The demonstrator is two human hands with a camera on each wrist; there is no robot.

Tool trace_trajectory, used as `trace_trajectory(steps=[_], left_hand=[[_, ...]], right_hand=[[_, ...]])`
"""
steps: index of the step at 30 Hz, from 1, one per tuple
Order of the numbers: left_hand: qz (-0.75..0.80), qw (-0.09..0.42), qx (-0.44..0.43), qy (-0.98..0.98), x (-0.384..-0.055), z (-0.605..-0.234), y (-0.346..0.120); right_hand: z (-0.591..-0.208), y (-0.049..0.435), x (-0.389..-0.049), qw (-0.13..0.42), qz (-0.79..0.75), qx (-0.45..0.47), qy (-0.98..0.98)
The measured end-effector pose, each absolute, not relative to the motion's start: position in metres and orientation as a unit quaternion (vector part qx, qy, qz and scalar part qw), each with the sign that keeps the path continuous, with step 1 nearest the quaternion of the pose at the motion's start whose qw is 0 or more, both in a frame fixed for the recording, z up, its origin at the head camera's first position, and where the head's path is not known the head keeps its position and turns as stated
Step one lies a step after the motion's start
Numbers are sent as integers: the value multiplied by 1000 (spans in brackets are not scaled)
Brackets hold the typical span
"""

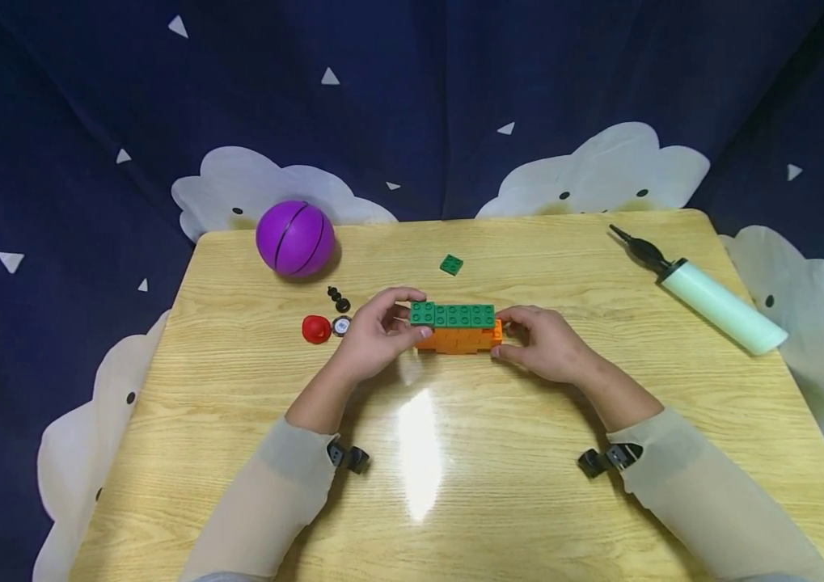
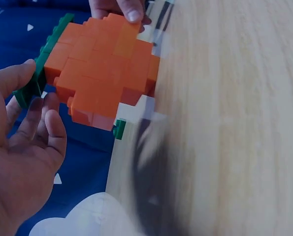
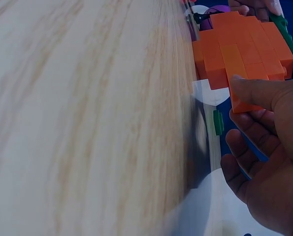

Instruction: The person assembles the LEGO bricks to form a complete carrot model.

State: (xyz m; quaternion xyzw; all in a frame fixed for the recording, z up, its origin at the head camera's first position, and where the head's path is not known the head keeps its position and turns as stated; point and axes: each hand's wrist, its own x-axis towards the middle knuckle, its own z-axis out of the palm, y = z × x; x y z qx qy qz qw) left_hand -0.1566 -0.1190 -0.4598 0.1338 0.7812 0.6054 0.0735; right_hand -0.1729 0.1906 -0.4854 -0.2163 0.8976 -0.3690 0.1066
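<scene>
A stepped, roughly round build of orange toy bricks [image 1: 458,341] stands upright on the table between both hands. Along its top runs a row of green bricks [image 1: 464,315], whose left end sticks out past the orange part. My left hand [image 1: 371,335] pinches that overhanging green end, thumb in front and fingers behind, as the left wrist view shows. At the opposite side my right hand [image 1: 550,343] holds the orange edge; in the right wrist view its thumb [image 3: 254,92] lies on the front face and the fingers curl behind.
A small green plate brick [image 1: 451,264] lies behind the build. Left of it are a red cap-shaped piece [image 1: 316,329], a round black-and-white disc [image 1: 341,326] and a black knobbed piece [image 1: 339,299]. A purple ball [image 1: 296,239] sits back left, a hand pump [image 1: 720,305] at right.
</scene>
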Motion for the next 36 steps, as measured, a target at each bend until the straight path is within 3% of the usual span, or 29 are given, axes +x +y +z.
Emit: trace_trajectory(steps=[36], left_hand=[[507, 113, 102, 848, -155, -493, -130]], right_hand=[[-483, 189, -180, 114, -360, -237, 895]])
